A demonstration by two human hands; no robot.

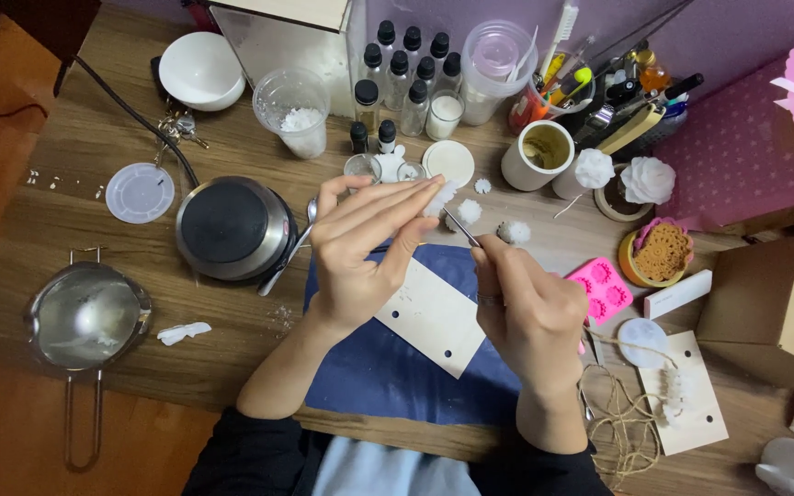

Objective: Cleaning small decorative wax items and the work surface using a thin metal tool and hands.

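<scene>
My left hand (360, 248) is raised over the table and pinches a small white fluffy wax flower (439, 195) between its fingertips. My right hand (527, 308) is closed around a thin metal tool (460, 227) whose tip touches the flower from below. Under both hands lies a white card with punched holes (434, 317) on a blue mat (388, 372). Two more white flowers (470, 212) (514, 231) rest on the wood just beyond the hands.
A round black hot plate (232, 227) and a spoon sit left of the mat, a steel pot (86, 317) farther left. Dropper bottles (406, 69), cups and a white bowl (200, 70) crowd the back. Pink mould (601, 289), twine (627, 427) and cardboard box (778, 308) lie right.
</scene>
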